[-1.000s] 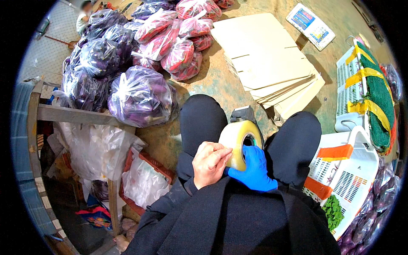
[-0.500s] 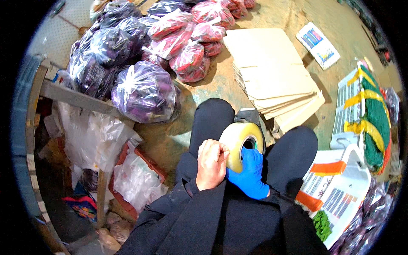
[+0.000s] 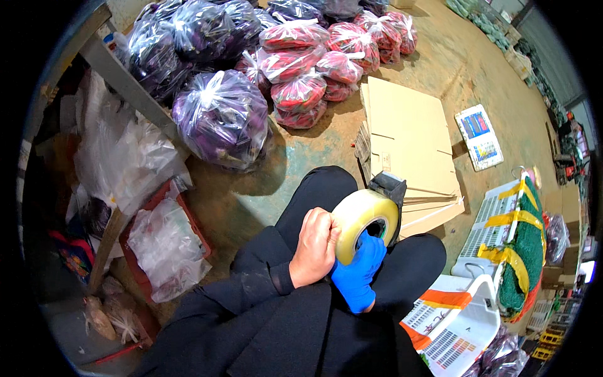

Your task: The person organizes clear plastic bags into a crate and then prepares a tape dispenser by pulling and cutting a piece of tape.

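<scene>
A wide roll of clear yellowish packing tape [image 3: 359, 213] sits in a black tape dispenser [image 3: 389, 188] above my lap. My bare left hand [image 3: 314, 247] is closed, its thumb and curled fingers pinching at the roll's left edge. Whether a loose tape end lies between them I cannot make out. On my right hand [image 3: 359, 273] is a blue glove. Its fingers reach into the roll's core and grip it from the near side, partly hidden by the roll.
Flattened cardboard boxes [image 3: 411, 138] lie stacked ahead, beside a white scale-like device [image 3: 479, 137]. Bags of red produce [image 3: 295, 94] and dark purple produce [image 3: 223, 119] fill the far left. White crates [image 3: 449, 320] stand at right. Plastic bags [image 3: 166, 248] lie in a red crate at left.
The view has shifted, showing more of the room at far right. Both hands keep hold of the tape roll, and the left fingers stay at its edge.
</scene>
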Available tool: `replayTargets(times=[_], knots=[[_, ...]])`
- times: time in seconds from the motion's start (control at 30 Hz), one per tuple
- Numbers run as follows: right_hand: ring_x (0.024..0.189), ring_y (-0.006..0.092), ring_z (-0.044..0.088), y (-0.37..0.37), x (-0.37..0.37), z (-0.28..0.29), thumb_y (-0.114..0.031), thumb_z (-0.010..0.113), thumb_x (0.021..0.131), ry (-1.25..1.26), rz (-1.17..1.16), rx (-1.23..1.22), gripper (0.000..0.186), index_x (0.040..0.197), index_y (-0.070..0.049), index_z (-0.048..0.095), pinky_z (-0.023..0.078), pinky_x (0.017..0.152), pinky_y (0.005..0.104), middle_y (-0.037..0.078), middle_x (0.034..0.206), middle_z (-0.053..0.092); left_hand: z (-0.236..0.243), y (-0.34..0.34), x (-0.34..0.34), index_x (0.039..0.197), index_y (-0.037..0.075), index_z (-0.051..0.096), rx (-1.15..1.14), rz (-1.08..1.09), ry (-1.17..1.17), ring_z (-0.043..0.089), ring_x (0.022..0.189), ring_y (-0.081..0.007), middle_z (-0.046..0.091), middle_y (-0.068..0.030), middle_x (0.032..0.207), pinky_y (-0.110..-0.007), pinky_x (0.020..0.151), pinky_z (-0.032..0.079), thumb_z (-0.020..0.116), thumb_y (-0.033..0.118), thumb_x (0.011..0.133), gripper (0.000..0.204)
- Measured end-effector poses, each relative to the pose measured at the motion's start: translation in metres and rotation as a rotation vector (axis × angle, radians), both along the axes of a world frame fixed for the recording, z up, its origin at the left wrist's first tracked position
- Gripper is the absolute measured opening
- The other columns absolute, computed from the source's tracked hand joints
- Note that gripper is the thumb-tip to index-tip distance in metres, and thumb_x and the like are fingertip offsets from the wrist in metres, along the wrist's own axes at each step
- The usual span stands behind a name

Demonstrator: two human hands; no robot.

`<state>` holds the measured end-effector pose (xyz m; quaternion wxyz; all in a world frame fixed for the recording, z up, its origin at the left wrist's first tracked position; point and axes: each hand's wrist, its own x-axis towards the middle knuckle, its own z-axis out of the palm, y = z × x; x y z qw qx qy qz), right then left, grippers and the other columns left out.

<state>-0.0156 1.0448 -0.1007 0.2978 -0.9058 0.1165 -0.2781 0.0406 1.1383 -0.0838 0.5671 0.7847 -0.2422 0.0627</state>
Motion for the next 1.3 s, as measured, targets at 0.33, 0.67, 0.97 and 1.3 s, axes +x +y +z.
replayTargets(times=[0.33, 0.67, 0.97, 1.3], knots=[[0.066, 0.0335, 0.052, 0.002, 0.01, 0.004, -0.017, 0.069, 0.062, -0.037, 0.019, -0.02, 0.027, 0.084, -0.005, 0.058, 0.034, 0.056, 0.0425, 0.012, 0.071, 0.055, -0.004, 0.006, 0.006, 0.078, 0.0, 0.045, -0.104, -0.047, 0.29, 0.046, 0.071, -0.0284, 0.045, -0.0126, 0.074, -0.035, 0.064, 0.039, 0.052, 0.004, 0.079, 0.008], [0.082, 0.0335, 0.049, -0.007, 0.003, 0.003, -0.021, 0.073, 0.059, 0.148, 0.017, 0.059, 0.05, 0.102, -0.004, 0.054, 0.038, 0.07, 0.0416, 0.015, 0.086, 0.053, -0.007, 0.015, 0.018, 0.089, 0.001, 0.051, -0.255, -0.272, 0.636, 0.045, 0.075, -0.0072, 0.048, -0.0015, 0.081, -0.023, 0.071, 0.039, 0.056, 0.017, 0.084, 0.017], [0.08, 0.0331, 0.047, -0.009, -0.005, -0.003, -0.022, 0.072, 0.06, 0.118, 0.059, 0.031, 0.05, 0.102, -0.005, 0.052, 0.036, 0.07, 0.0409, 0.015, 0.086, 0.051, 0.0, 0.012, 0.036, 0.074, 0.008, 0.047, 0.202, -0.326, -0.258, 0.045, 0.069, -0.0276, 0.042, -0.0088, 0.074, -0.035, 0.061, 0.036, 0.06, 0.023, 0.077, 0.021], [0.08, 0.0327, 0.047, -0.013, 0.007, 0.019, -0.018, 0.072, 0.057, 0.086, 0.119, -0.059, 0.049, 0.1, -0.004, 0.053, 0.035, 0.069, 0.0405, 0.014, 0.086, 0.052, 0.009, 0.009, 0.037, 0.066, 0.005, 0.046, -0.028, -0.293, -0.247, 0.046, 0.064, -0.0272, 0.047, -0.0088, 0.068, -0.035, 0.057, 0.038, 0.063, 0.008, 0.073, 0.019]])
